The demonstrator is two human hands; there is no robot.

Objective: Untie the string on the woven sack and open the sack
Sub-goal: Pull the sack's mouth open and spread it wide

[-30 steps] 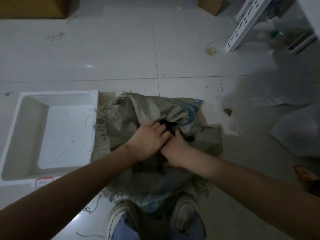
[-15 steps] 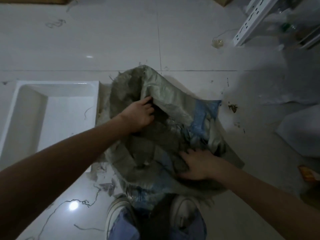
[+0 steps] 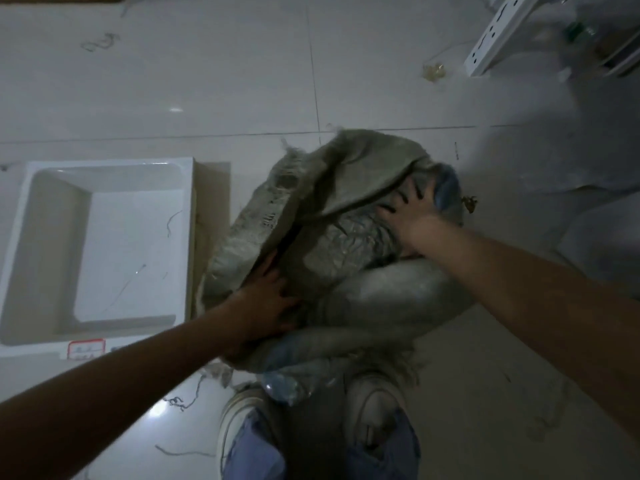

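One sack [image 3: 367,289]; left hand [image 3: 266,303] at flap edge, right hand [image 3: 414,216] splayed.

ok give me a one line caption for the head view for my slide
Left hand and splayed right hand part the mouth of a woven sack beside a white tray.

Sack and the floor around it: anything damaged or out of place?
The woven sack has a frayed rim, with loose fibres sticking out at its far-left edge. String scraps lie on the floor by the left shoe and inside the white tray. Brown debris sits just right of the sack.
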